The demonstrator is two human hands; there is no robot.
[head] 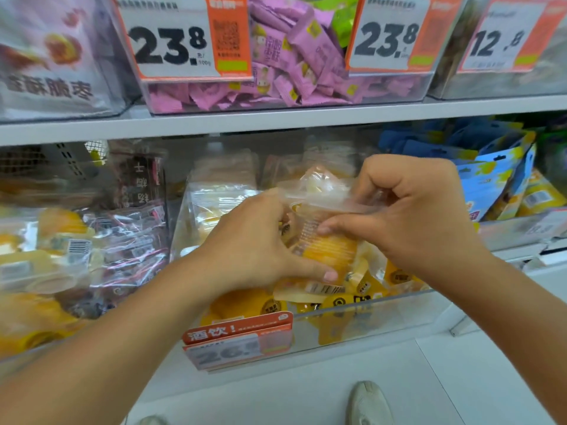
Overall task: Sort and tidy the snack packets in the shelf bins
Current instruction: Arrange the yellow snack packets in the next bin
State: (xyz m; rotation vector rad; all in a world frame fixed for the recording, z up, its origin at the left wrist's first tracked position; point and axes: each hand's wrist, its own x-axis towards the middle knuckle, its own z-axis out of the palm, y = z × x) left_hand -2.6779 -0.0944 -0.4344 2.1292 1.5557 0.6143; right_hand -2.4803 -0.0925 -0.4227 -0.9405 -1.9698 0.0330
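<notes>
A clear packet with a yellow snack inside (pixel 328 250) is held over the middle clear bin (pixel 368 320) on the lower shelf. My left hand (pixel 254 243) grips its left side, thumb along the bottom edge. My right hand (pixel 408 207) pinches its clear top edge, the forefinger pressing on the packet's face. Several more yellow packets (pixel 245 305) lie in the bin under my hands, and clear packets (pixel 214 204) stand at its back.
The left bin (pixel 76 250) holds mixed yellow and dark packets. Blue pouches (pixel 487 179) fill the right bin. On the upper shelf (pixel 276 118) stands a bin of pink packets (pixel 294 65) with price cards. A shoe (pixel 368 403) shows on the white floor below.
</notes>
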